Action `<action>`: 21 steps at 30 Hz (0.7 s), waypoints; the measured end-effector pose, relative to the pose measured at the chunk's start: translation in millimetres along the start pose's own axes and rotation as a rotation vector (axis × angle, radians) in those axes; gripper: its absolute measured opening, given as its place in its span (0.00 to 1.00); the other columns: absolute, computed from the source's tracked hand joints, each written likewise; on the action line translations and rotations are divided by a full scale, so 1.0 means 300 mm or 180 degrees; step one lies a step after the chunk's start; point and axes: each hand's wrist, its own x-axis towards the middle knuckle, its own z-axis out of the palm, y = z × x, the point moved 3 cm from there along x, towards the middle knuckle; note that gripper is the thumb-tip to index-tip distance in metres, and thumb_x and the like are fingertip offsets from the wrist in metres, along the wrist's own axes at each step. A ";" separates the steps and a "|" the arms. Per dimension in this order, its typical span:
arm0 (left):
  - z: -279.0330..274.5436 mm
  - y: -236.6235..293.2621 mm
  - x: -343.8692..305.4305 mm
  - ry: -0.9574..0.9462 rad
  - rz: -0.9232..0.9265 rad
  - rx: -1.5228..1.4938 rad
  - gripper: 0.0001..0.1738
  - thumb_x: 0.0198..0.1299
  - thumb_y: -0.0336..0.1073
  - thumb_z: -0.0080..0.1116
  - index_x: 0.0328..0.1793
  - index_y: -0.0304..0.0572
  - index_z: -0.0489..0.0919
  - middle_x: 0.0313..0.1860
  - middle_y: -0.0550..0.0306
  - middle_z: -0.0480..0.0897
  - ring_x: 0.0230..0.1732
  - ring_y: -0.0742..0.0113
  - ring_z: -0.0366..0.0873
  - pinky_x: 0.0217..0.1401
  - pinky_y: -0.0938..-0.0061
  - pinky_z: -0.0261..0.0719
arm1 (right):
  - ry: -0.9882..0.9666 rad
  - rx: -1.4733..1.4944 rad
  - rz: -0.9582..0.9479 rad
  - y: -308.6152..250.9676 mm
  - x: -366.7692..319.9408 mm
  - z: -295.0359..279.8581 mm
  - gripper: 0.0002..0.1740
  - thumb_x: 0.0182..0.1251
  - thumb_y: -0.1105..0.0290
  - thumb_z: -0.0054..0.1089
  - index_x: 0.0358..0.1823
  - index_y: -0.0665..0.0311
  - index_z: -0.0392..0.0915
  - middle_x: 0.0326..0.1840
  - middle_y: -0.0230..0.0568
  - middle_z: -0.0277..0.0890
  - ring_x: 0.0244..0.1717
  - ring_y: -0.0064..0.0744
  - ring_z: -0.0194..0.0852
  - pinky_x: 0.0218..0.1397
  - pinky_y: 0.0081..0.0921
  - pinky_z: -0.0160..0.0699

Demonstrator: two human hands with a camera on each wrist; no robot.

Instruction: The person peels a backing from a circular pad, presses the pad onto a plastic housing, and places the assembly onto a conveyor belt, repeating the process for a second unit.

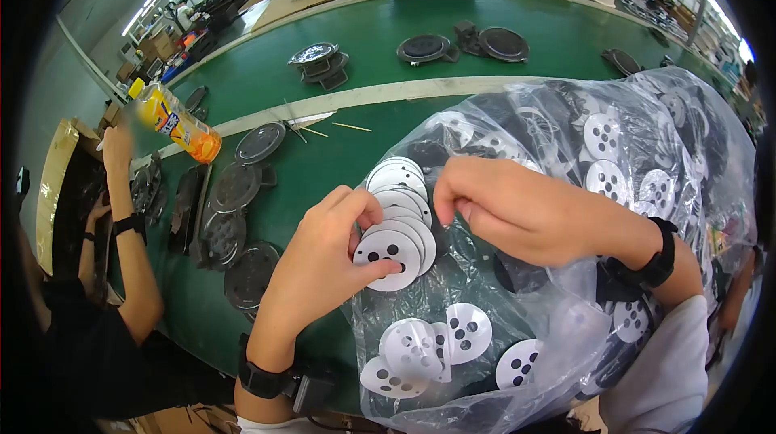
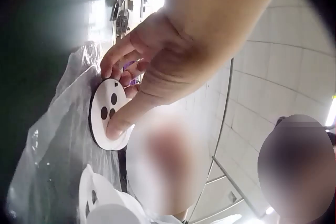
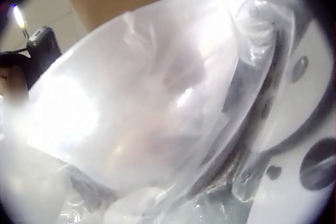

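A fanned row of white discs with dark round holes (image 1: 404, 212) lies on a clear plastic bag (image 1: 461, 272). My left hand (image 1: 323, 244) holds the nearest disc of that row, thumb flat on its face and fingers bent at its far edge. The left wrist view shows this disc (image 2: 107, 98) with a dark layer behind its rim. Just right of the row is my right hand (image 1: 517, 208), fingers curled and fingertips pointing down beside the discs. I cannot tell whether it pinches anything. In the right wrist view, cloudy plastic (image 3: 131, 92) covers most of the hand.
More loose white discs (image 1: 412, 349) lie near me, and many fill the bag at right. Round black speaker-like parts (image 1: 250, 272) line the left; others (image 1: 424, 48) sit beyond the pale strip. An orange drink bottle (image 1: 182, 127) stands near another person's arm (image 1: 133, 248).
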 end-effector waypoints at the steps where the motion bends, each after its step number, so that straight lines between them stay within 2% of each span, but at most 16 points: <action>1: 0.000 0.003 -0.003 0.0002 0.0009 -0.0002 0.22 0.31 0.28 0.73 0.33 0.36 0.73 0.32 0.60 0.70 0.28 0.75 0.69 0.24 0.79 0.68 | 0.0109 -0.0183 -0.0427 0.003 0.002 0.006 0.08 0.59 0.76 0.42 0.40 0.68 0.66 0.20 0.48 0.66 0.23 0.49 0.66 0.32 0.37 0.66; 2: -0.004 0.006 -0.008 0.0115 0.0091 -0.0154 0.19 0.34 0.26 0.71 0.33 0.35 0.73 0.34 0.59 0.70 0.29 0.76 0.69 0.24 0.80 0.68 | 0.0216 -0.0362 -0.0853 -0.003 0.001 0.008 0.08 0.60 0.77 0.41 0.40 0.68 0.66 0.20 0.47 0.67 0.24 0.49 0.67 0.33 0.38 0.67; 4: -0.020 0.006 -0.015 0.0217 0.0171 -0.0306 0.16 0.37 0.25 0.69 0.33 0.35 0.74 0.35 0.58 0.69 0.29 0.76 0.68 0.24 0.80 0.68 | 0.0188 -0.0257 -0.0806 -0.019 0.011 -0.006 0.07 0.60 0.77 0.41 0.39 0.68 0.67 0.22 0.48 0.69 0.25 0.49 0.69 0.32 0.38 0.67; 6: -0.046 0.006 -0.022 0.0320 0.0425 -0.0831 0.13 0.45 0.23 0.64 0.38 0.33 0.76 0.36 0.58 0.70 0.32 0.74 0.72 0.27 0.80 0.70 | 0.0162 -0.0137 -0.0758 -0.059 0.009 -0.019 0.07 0.61 0.77 0.42 0.38 0.67 0.68 0.24 0.48 0.71 0.27 0.49 0.70 0.32 0.38 0.68; 7: -0.050 0.013 -0.020 0.0431 0.0636 -0.1083 0.11 0.50 0.25 0.62 0.39 0.32 0.76 0.36 0.60 0.72 0.33 0.76 0.71 0.27 0.83 0.69 | 0.0123 -0.0087 -0.0409 -0.084 0.007 -0.029 0.05 0.61 0.76 0.44 0.37 0.67 0.68 0.25 0.47 0.72 0.27 0.48 0.71 0.31 0.37 0.68; 8: -0.052 0.033 -0.025 0.0424 0.0634 -0.1081 0.11 0.50 0.25 0.62 0.39 0.32 0.76 0.36 0.60 0.72 0.33 0.76 0.71 0.27 0.83 0.69 | 0.0085 -0.0036 -0.0060 -0.091 0.006 -0.029 0.04 0.61 0.76 0.46 0.36 0.67 0.69 0.26 0.47 0.73 0.28 0.48 0.72 0.31 0.36 0.68; 9: -0.054 0.061 -0.034 0.0391 0.0235 -0.1641 0.10 0.51 0.26 0.62 0.40 0.32 0.76 0.35 0.60 0.74 0.32 0.77 0.72 0.26 0.84 0.69 | 0.0090 -0.0029 -0.0055 -0.091 0.005 -0.018 0.04 0.61 0.76 0.46 0.36 0.67 0.69 0.26 0.47 0.73 0.28 0.48 0.72 0.31 0.36 0.68; 10: -0.051 0.078 -0.042 0.0360 -0.0170 -0.2196 0.10 0.52 0.27 0.62 0.40 0.32 0.76 0.34 0.60 0.76 0.31 0.78 0.72 0.25 0.86 0.68 | 0.0366 -0.0017 -0.0401 -0.101 0.000 -0.013 0.04 0.60 0.76 0.47 0.35 0.66 0.69 0.25 0.45 0.73 0.27 0.47 0.72 0.30 0.36 0.68; 11: -0.048 0.090 -0.047 0.0357 -0.0171 -0.2201 0.10 0.52 0.27 0.62 0.40 0.32 0.76 0.34 0.60 0.76 0.31 0.78 0.72 0.25 0.86 0.68 | 0.0638 -0.0008 -0.0745 -0.110 -0.005 -0.015 0.03 0.59 0.76 0.49 0.35 0.66 0.69 0.24 0.44 0.72 0.26 0.45 0.72 0.29 0.35 0.68; 12: -0.045 0.099 -0.052 0.0375 -0.0117 -0.2330 0.10 0.53 0.27 0.62 0.41 0.32 0.76 0.33 0.60 0.77 0.30 0.80 0.73 0.24 0.87 0.68 | 0.0637 -0.0008 -0.0737 -0.110 -0.006 -0.016 0.03 0.59 0.76 0.49 0.35 0.66 0.69 0.24 0.44 0.72 0.26 0.45 0.72 0.29 0.35 0.68; 14: -0.034 0.104 -0.056 0.0383 -0.0067 -0.2459 0.11 0.54 0.27 0.61 0.42 0.32 0.76 0.32 0.60 0.78 0.28 0.81 0.73 0.23 0.89 0.67 | 0.0847 -0.0341 -0.0979 -0.123 -0.015 -0.025 0.04 0.57 0.79 0.52 0.34 0.68 0.74 0.31 0.41 0.76 0.27 0.35 0.74 0.31 0.25 0.72; 19: -0.013 0.103 -0.058 0.0602 0.0374 -0.2471 0.11 0.53 0.26 0.61 0.42 0.31 0.76 0.32 0.58 0.79 0.25 0.82 0.72 0.21 0.89 0.67 | 0.0928 -0.0350 -0.0974 -0.124 -0.021 -0.025 0.05 0.56 0.81 0.53 0.34 0.69 0.75 0.31 0.40 0.77 0.27 0.34 0.75 0.29 0.22 0.73; 21: -0.009 0.107 -0.061 0.0646 0.0328 -0.2500 0.10 0.53 0.25 0.61 0.42 0.31 0.76 0.32 0.57 0.78 0.25 0.81 0.72 0.21 0.89 0.68 | 0.0966 -0.0388 -0.1018 -0.125 -0.021 -0.024 0.05 0.56 0.81 0.53 0.34 0.69 0.75 0.31 0.41 0.77 0.26 0.34 0.75 0.29 0.21 0.74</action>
